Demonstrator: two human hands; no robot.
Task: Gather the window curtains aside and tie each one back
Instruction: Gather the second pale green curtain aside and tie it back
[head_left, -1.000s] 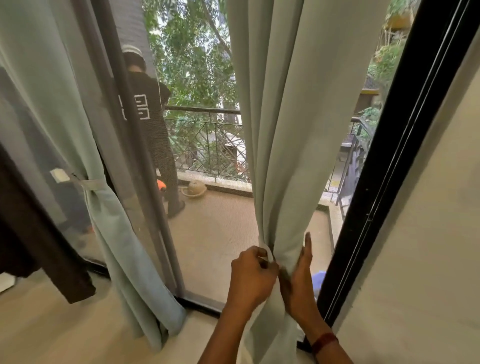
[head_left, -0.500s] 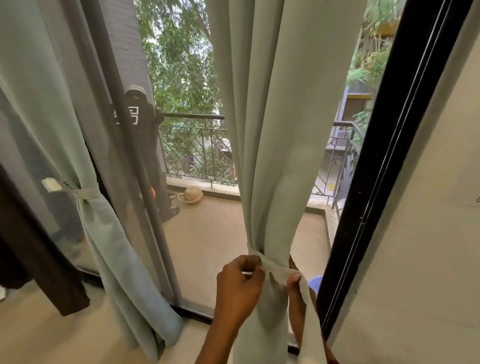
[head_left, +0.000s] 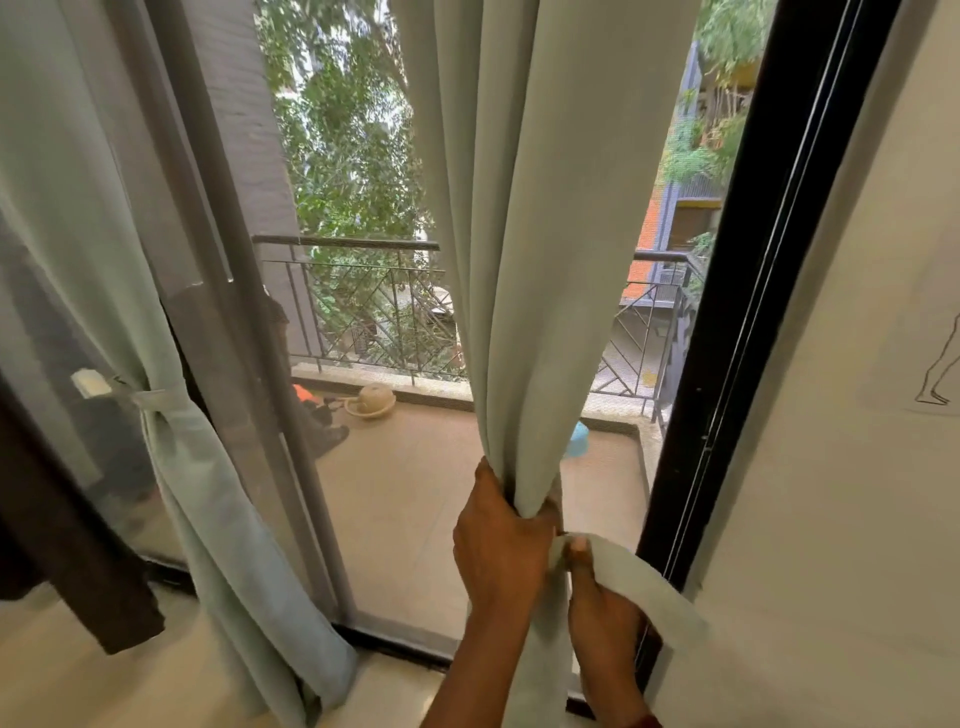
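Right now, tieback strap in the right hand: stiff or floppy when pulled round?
Likely floppy: the tieback strap bends softly away from the pinch of the right hand. Probably light, since a thumb pinch holds it. The curtain bunched in the left hand may spread if released.

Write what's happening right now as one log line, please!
step: tying right curtain | left hand: grips gathered curtain | right hand: pinches tie-back strap | left curtain: already tied
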